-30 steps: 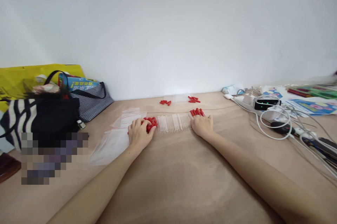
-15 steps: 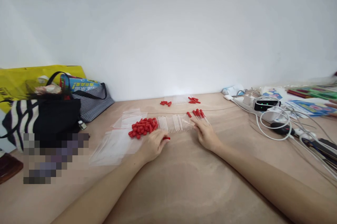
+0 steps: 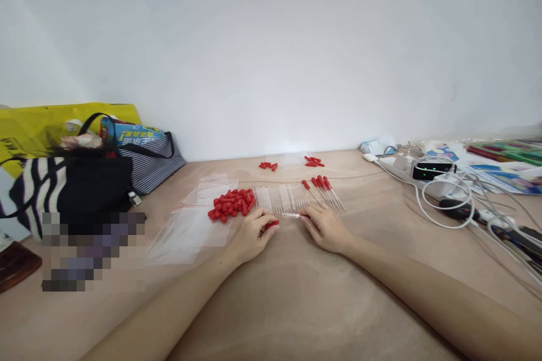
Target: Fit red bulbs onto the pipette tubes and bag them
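Note:
My left hand [image 3: 253, 235] is closed on a red rubber dropper bulb [image 3: 271, 225], just in front of a heap of red bulbs [image 3: 231, 205]. My right hand [image 3: 325, 227] pinches one end of a clear dropper tube [image 3: 290, 214], whose other end points left at the bulb; a small gap lies between them. Behind the hands is a row of clear tubes [image 3: 282, 198]. To its right lie several droppers with red bulbs fitted [image 3: 328, 191], tips toward me.
Clear zip bags [image 3: 186, 234] lie left of the heap. Farther back are loose red bulbs [image 3: 268, 166] and more tubes [image 3: 292, 160] by the wall. Bags [image 3: 84, 191] stand at left; a power strip [image 3: 396, 168] with tangled white cables [image 3: 440, 220] sits at right.
My right hand has drawn back toward me from the tube row, bringing a clear tube level in front of the left hand. The left hand has shifted slightly right, still with its bulb.

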The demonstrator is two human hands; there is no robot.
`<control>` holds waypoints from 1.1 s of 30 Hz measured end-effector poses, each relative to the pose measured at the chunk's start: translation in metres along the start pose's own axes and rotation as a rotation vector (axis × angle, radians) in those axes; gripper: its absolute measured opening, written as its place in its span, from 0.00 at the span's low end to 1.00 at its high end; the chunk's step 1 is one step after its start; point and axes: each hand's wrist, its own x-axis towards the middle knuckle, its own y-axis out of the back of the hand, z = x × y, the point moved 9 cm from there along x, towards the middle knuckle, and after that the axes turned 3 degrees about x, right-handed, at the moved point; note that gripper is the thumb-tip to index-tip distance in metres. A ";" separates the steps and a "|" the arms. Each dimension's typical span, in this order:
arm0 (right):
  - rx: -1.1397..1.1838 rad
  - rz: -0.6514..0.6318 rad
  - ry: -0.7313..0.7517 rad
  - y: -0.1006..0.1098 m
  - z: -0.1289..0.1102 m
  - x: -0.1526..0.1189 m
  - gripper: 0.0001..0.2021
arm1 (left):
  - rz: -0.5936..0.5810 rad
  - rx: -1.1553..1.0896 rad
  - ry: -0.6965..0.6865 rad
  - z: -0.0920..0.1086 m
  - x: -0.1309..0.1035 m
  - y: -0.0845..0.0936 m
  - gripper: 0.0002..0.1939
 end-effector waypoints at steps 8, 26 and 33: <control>-0.019 -0.038 0.049 -0.003 -0.010 -0.001 0.08 | 0.002 -0.014 -0.041 0.003 0.000 0.001 0.06; 0.091 -0.087 0.115 -0.003 -0.015 -0.001 0.08 | -0.048 -0.041 -0.049 0.002 -0.002 -0.004 0.07; -0.110 0.026 0.280 0.007 -0.026 -0.002 0.10 | -0.064 -0.046 -0.064 0.004 -0.002 -0.007 0.07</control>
